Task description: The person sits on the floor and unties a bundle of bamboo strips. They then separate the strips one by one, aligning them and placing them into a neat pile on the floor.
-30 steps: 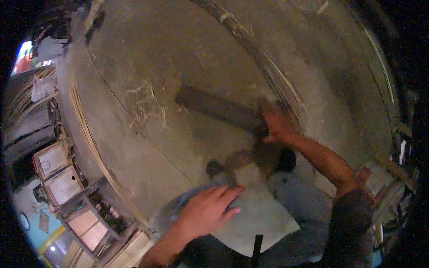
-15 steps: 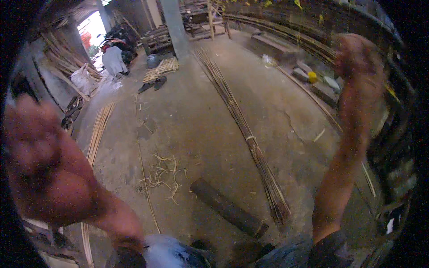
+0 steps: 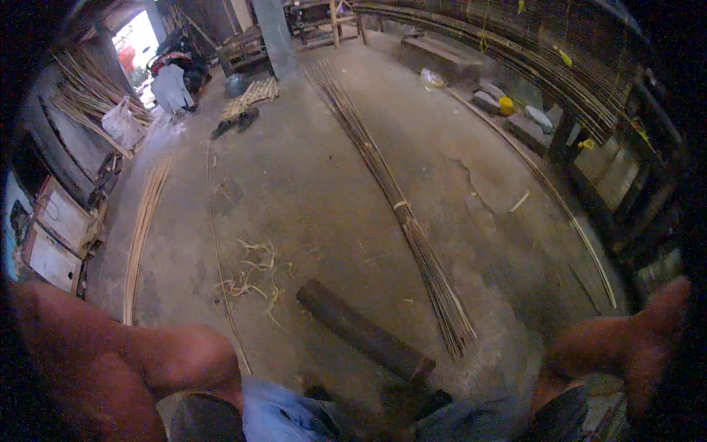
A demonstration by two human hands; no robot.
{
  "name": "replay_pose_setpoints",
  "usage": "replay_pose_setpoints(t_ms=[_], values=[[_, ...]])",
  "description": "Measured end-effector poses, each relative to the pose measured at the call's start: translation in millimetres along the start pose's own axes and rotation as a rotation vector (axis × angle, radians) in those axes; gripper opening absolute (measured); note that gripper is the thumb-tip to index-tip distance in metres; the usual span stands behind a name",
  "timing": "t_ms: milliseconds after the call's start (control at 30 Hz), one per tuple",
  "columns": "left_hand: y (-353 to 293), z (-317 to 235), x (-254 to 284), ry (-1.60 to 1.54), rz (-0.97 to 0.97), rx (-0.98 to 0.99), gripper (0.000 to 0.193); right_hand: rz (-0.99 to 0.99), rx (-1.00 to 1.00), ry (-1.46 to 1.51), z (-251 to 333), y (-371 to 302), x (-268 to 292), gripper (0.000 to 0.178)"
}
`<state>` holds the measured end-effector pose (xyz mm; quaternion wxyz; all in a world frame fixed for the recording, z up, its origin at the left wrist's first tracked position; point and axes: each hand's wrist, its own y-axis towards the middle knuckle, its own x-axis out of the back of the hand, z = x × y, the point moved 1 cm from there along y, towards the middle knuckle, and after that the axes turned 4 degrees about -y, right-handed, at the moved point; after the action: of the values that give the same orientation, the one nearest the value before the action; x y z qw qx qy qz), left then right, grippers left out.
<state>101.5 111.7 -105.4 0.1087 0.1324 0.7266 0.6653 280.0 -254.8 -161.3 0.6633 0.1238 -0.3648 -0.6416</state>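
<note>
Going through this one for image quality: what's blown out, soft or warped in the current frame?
Head view: the doorway is largely washed out to white; the corners fall to grainy black; the left arm and right arm look soft; the long pole bows, perhaps from fisheye distortion; the dark log is dim but its outline reads.

Workshop with bundled canes (image 3: 401, 209), scattered shavings (image 3: 243, 289)

Wht sack (image 3: 124, 124) bk L, gry pillar (image 3: 274, 40), yel. tub (image 3: 506, 106) R
</note>
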Motion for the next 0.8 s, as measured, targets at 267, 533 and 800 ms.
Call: replay_pose_setpoints(t_ms=[267,533,800], values=[[-36,19,-39,-0.073,0.029,0.084,0.011,-0.027,-0.090,-0.194,-18,-14,30,0.042],[-39,11,-14,0.040,0.090,0.023,0.012,-0.053,-0.200,-0.119,-39,-18,19,0.047],[-41,20,-17,0.037,0.069,0.051,0.014,-0.124,-0.185,-0.104,-47,-30,37,0.053]])
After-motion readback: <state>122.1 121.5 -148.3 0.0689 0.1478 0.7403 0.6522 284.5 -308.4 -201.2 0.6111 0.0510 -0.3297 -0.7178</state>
